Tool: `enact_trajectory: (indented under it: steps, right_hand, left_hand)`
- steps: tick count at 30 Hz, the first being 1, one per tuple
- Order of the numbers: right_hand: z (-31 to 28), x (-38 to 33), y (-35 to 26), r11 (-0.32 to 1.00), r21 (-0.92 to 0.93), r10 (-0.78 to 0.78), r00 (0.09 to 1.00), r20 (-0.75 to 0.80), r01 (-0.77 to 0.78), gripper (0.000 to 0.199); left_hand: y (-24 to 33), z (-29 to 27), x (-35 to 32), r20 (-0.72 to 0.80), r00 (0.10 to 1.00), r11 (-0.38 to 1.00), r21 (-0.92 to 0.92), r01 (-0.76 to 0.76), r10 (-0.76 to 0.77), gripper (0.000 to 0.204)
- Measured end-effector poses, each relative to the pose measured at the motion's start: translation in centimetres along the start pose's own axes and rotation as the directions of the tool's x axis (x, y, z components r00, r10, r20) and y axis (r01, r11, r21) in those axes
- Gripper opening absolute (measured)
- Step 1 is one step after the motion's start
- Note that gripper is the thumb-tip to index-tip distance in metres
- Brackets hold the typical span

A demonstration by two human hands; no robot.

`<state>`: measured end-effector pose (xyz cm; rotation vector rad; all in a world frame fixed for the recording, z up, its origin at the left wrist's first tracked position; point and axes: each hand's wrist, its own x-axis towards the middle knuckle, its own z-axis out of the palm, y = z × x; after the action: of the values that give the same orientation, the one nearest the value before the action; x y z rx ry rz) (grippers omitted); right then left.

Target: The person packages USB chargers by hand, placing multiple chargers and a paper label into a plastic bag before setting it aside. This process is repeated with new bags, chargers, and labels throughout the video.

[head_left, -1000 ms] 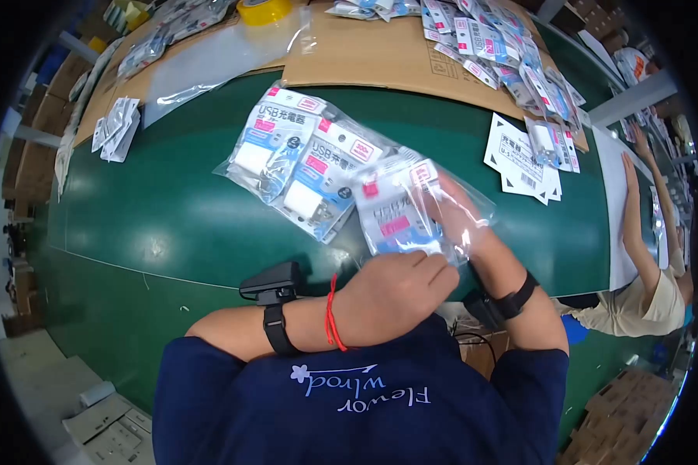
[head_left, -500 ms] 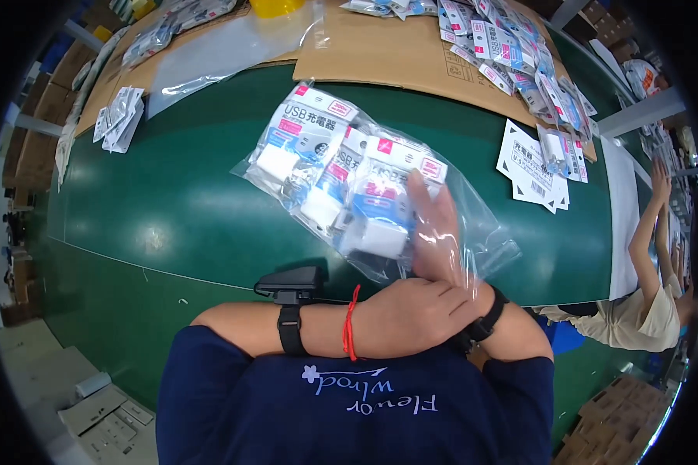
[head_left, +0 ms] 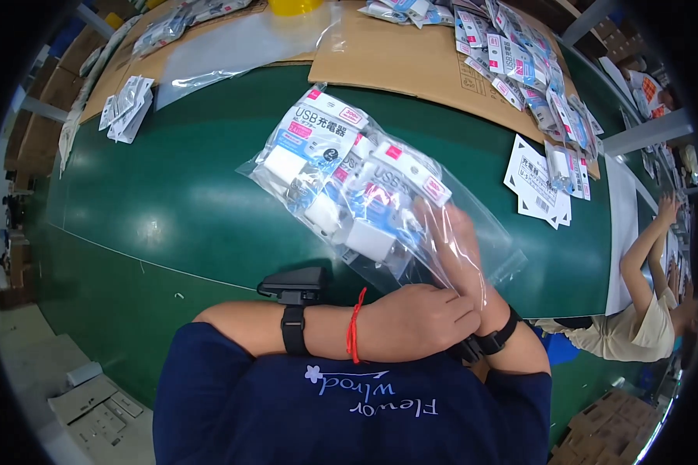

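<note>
A clear plastic bag [head_left: 488,260] slants across the green table in front of me, holding several white USB charger packs. One charger pack [head_left: 310,136] lies toward its far left end. Another charger pack [head_left: 388,198] sits nearest my right hand [head_left: 456,232], which reaches inside the bag's near right end. Its fingers look stretched and apart beside that pack's right edge, partly blurred and veiled by the film. My left hand [head_left: 426,318], crossed over in front of my body, is closed on the bag's near edge, beside my right forearm; its fingertips are partly hidden.
Many charger packs [head_left: 512,62] are heaped on cardboard [head_left: 395,66] at the far right. White printed cards [head_left: 539,186] lie below them. Small packs [head_left: 128,108] and a clear plastic sheet [head_left: 233,50] are at the far left. A co-worker [head_left: 628,310] stands at right.
My right hand has drawn back slightly from the nearest charger pack; its fingers no longer cover the pack's front. That pack has turned a little clockwise. My left hand stays at the bag's near edge.
</note>
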<state>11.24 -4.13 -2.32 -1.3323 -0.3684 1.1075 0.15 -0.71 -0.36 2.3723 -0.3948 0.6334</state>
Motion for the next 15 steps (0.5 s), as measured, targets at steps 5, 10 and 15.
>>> enact_trajectory:
  steps: [5, 10, 15]
  right_hand:
    - [2.2, 1.8, 0.5, 0.969, 0.244, -0.028, 0.999, -0.025, 0.033, 0.027]
    - [-1.0, 2.4, -0.8, 0.988, -0.087, 0.137, 0.987, 0.083, -0.130, 0.026]
    - [-0.2, 2.2, -0.9, 0.984, 0.148, 0.077, 0.982, 0.174, -0.103, 0.029]
  left_hand:
    - [0.2, 0.1, 0.3, -0.013, 1.000, 0.998, 0.061, 0.020, -0.020, 0.021]
    - [-0.1, -1.1, -0.4, -0.044, 0.999, 0.999, 0.030, 0.030, -0.029, 0.021]
    - [-0.7, -0.7, -0.3, -0.093, 0.995, 0.999, 0.050, -0.020, 0.024, 0.023]
